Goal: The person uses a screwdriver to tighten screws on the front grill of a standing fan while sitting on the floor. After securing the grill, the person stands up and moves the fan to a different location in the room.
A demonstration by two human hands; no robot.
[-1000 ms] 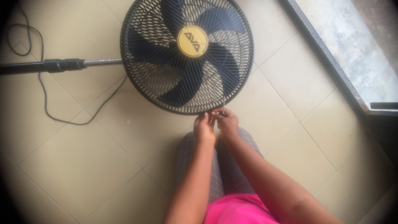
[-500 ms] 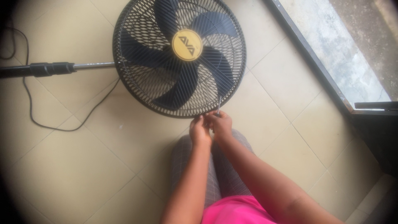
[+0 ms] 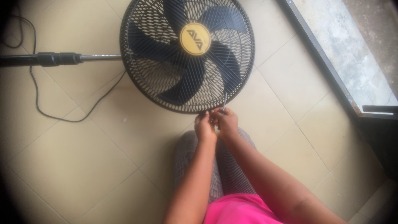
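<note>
Both hands are seen held close together at the lower rim of a fan lying on its back on the floor. At the far left, a thin black power cord [image 3: 49, 114] is seen looping over the cream floor tiles [image 3: 83, 166], and a black-and-metal stand pole [image 3: 62, 59] is laid flat, running rightward into the side of the fan head. The fan [image 3: 187, 54] itself is placed face up, its round black wire grille [image 3: 137, 79] covering dark blades and a round yellow centre cap [image 3: 195, 39]. At the near edge of that grille the left hand [image 3: 205, 127] is curled, its fingers bent in against the rim, though what, if anything, is pinched in them cannot be told. Just beside it, almost touching, the right hand [image 3: 226, 122] is closed around the handle of a thin metal tool, seemingly a screwdriver [image 3: 224, 101], whose slim shaft is pointed up across the grille wires near the rim. Below the hands, both forearms are seen reaching forward over checked grey trousers [image 3: 195, 161] and a bright pink garment [image 3: 240, 209]. At the far right, a dark door frame [image 3: 319, 58] is set diagonally along the tiles, with rough grey ground [image 3: 356, 49] seen beyond it.
</note>
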